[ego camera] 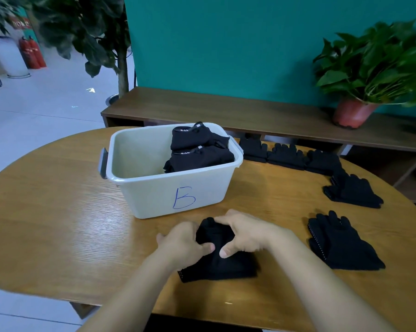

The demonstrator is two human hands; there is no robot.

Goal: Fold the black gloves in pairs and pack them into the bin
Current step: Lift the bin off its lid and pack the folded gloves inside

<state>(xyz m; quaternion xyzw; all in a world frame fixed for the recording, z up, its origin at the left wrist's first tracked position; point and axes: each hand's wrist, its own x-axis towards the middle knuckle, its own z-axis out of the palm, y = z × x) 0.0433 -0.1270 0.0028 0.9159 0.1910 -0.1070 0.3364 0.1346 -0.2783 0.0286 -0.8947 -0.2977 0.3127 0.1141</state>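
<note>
On the near middle of the round wooden table (58, 212) lies a black glove pair (226, 267), and both hands grasp it; the left hand (183, 243) curls round its left side with the thumb pressed into the cloth; the right hand (246, 233) grips its far and right part, thumb tip down on the fabric just beside the left thumb; the far end of the pair is bunched up between the hands, while the near end lies flat on the table, a dotted edge showing at the near left; just beyond the hands stands the pale bin (154, 195), a blue letter B (184, 197) on its near wall; folded gloves (197, 152) are stacked in its right half; to the right of the hands, well apart, a flat glove stack (341, 243) lies on the table; a second stack (353, 191) lies farther off; a row of gloves (286, 155) runs along the far right edge beside the bin; behind the table a low shelf (226, 111) carries a potted plant (353, 111).
</note>
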